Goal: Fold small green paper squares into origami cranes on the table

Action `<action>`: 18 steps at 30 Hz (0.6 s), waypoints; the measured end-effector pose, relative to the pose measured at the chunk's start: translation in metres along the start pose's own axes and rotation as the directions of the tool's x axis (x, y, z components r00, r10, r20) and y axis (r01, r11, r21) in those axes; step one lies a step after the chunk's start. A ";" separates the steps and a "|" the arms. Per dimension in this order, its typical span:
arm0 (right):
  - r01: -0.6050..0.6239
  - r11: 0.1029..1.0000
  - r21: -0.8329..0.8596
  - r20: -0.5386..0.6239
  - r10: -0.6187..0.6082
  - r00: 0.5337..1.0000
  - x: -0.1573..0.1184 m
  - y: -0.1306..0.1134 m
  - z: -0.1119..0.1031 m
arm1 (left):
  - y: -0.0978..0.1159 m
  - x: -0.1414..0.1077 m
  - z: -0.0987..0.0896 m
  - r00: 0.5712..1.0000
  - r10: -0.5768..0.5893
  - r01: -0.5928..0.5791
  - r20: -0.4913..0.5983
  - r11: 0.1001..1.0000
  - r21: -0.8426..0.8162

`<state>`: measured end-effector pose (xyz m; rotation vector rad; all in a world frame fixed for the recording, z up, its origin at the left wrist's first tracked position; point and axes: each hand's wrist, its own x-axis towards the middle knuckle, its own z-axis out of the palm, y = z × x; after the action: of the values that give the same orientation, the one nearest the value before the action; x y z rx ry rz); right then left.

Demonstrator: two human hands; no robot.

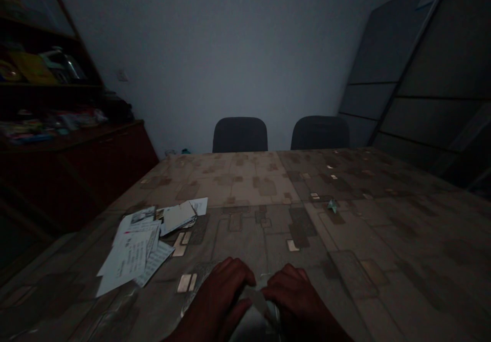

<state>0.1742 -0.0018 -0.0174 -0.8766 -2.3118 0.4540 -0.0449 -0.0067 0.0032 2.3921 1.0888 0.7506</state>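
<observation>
Near the table's front edge, my left hand (224, 293) and my right hand (293, 293) are close together, fingers bent. Between them is a pale sheet of paper (249, 324), pinched along its upper part by both hands. Its lower part runs out of view at the bottom, and my fingers cover some of its edges. The dim light makes its folds hard to make out. Beyond my right hand stands a small greenish folded paper piece (332, 206) on the tablecloth.
A loose pile of printed papers (128, 252) and cards (178, 217) lies to the left on the patterned tablecloth (241, 240). Two dark chairs (240, 135) stand at the far edge. A filled shelf cabinet (46, 84) is at left, panelled doors (383, 66) at right.
</observation>
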 end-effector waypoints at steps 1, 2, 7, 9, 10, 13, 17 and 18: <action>0.034 0.998 -0.056 -0.020 -0.035 0.999 0.001 0.001 0.000 | 0.001 0.000 -0.001 1.000 0.022 -0.022 -0.011 1.000 0.017; 0.063 0.991 -0.115 -0.039 -0.068 0.997 0.001 0.002 0.001 | 0.002 0.000 -0.001 0.999 0.049 -0.048 -0.017 0.998 0.048; 0.142 0.915 -0.377 -0.123 -0.201 0.972 0.002 0.002 0.005 | 0.003 0.001 0.007 0.969 0.241 -0.215 -0.059 0.934 0.286; 0.146 0.896 -0.420 -0.144 -0.224 0.964 0.000 0.001 0.005 | 0.003 -0.001 0.011 0.951 0.294 -0.246 -0.094 0.907 0.341; 0.150 0.897 -0.417 -0.149 -0.230 0.962 -0.002 0.000 0.003 | 0.003 -0.003 0.013 0.949 0.299 -0.248 -0.099 0.903 0.352; 0.138 0.918 -0.371 -0.145 -0.204 0.968 -0.007 -0.001 -0.003 | 0.006 -0.014 0.012 0.981 0.177 -0.144 -0.078 0.938 0.314; 0.131 0.920 -0.370 -0.191 -0.213 0.958 -0.009 -0.001 -0.010 | 0.012 -0.027 0.010 0.998 -0.013 0.028 -0.056 0.962 0.273; 0.137 0.922 -0.362 -0.200 -0.220 0.955 -0.009 -0.001 -0.010 | 0.013 -0.029 0.010 0.998 -0.025 0.039 -0.055 0.959 0.280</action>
<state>0.1861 -0.0076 -0.0134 -0.8162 -2.2525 -0.1375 -0.0472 -0.0388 -0.0059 2.5929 1.3304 0.6882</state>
